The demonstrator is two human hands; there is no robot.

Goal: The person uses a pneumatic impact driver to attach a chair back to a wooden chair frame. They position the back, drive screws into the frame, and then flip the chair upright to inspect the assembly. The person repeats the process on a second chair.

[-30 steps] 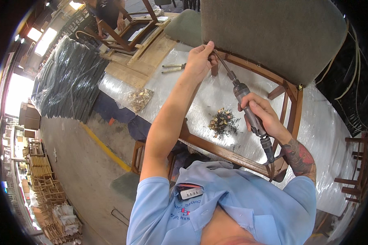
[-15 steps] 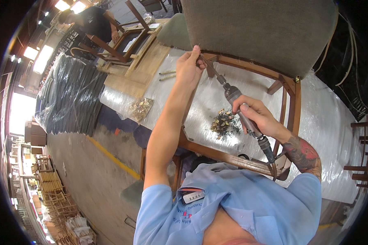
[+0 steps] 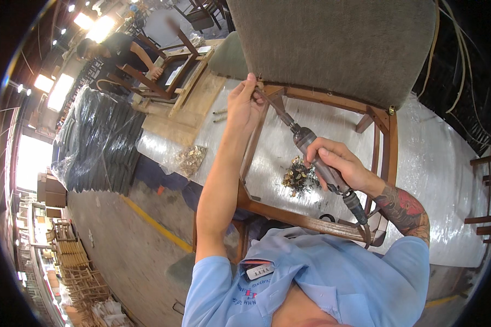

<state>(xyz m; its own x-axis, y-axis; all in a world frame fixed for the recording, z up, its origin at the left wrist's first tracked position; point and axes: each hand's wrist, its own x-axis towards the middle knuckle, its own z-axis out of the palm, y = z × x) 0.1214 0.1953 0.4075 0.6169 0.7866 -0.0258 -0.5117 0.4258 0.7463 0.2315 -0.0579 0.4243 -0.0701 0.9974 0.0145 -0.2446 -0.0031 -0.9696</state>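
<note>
My right hand (image 3: 337, 161) is wrapped round a dark pneumatic screwdriver (image 3: 306, 139), its long bit slanting up and left. Near the bit's tip my left hand (image 3: 243, 106) is closed, thumb and forefinger pinched beside the far left corner of a brown wooden chair frame (image 3: 384, 128). Whatever lies between those fingertips is too small and covered to make out. A grey-green upholstered panel (image 3: 338, 52) stands along the far side of the frame. Inside the frame, a heap of screws and small brass-coloured fittings (image 3: 300, 177) rests on the plastic-covered table (image 3: 431, 180).
To the left lie a clear bag of fittings (image 3: 191, 159) and two thin rods (image 3: 219, 115). Beyond, a person (image 3: 123, 52) handles another chair frame (image 3: 166, 68) on a wooden board (image 3: 174, 122). A wrapped stack of dark panels (image 3: 95, 141) stands left. Hoses hang at far right.
My left hand and the bit's tip have come down toward the frame's far left corner. The screwdriver has shifted slightly left in my right hand. The view has moved a little.
</note>
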